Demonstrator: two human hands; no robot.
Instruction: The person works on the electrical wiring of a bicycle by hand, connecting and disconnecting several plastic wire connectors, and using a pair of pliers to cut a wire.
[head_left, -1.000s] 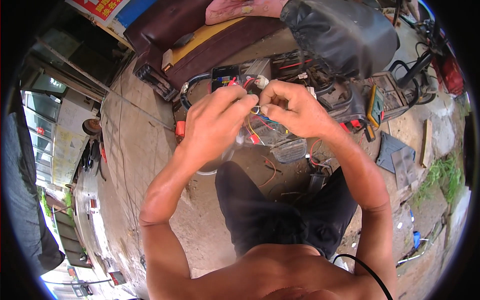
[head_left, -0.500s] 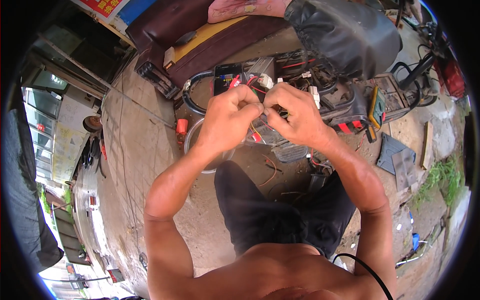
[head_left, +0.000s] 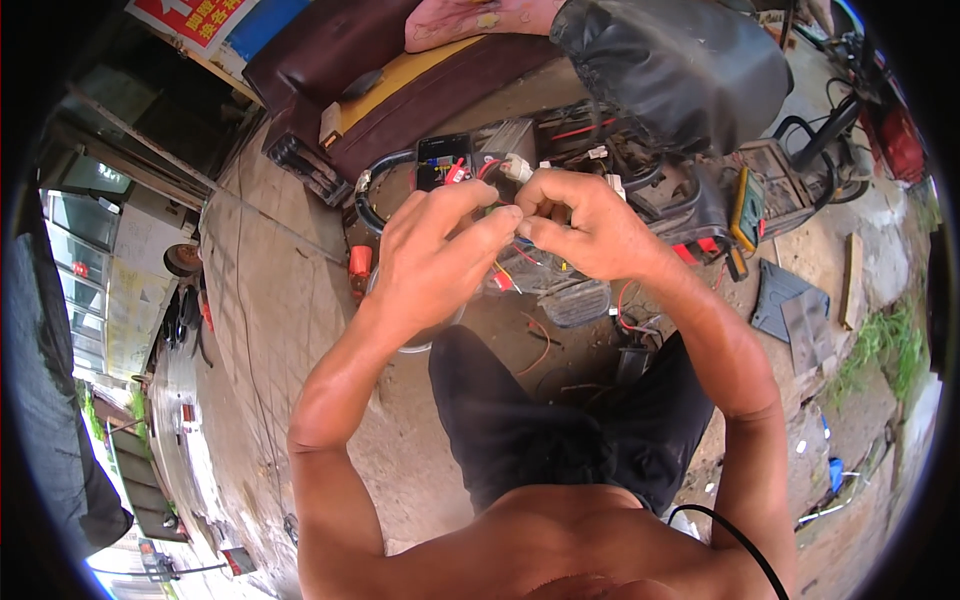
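My left hand (head_left: 440,250) and my right hand (head_left: 580,228) meet in front of me over a stripped vehicle frame (head_left: 690,205). Both are closed in a pinch, the thumb tips nearly touching at a thin wire (head_left: 521,240) that the fingers mostly hide. Below the fingertips hang thin red and yellow wires with a red connector (head_left: 501,283). Just beyond my hands, a white plug connector (head_left: 516,168) sits on red wires. Next to it, a black box (head_left: 432,160) holds small coloured parts and a red piece.
A yellow-edged multimeter (head_left: 746,210) leans on the frame at the right. A black seat (head_left: 680,70) and a maroon sofa (head_left: 300,75) stand beyond. An orange-red cylinder (head_left: 360,262) is on the ground at left; loose wires (head_left: 540,345) lie near my knees.
My left hand has turned a little, its index finger lifting away from its thumb. Both hands stay together at the wire. The view has shifted slightly.
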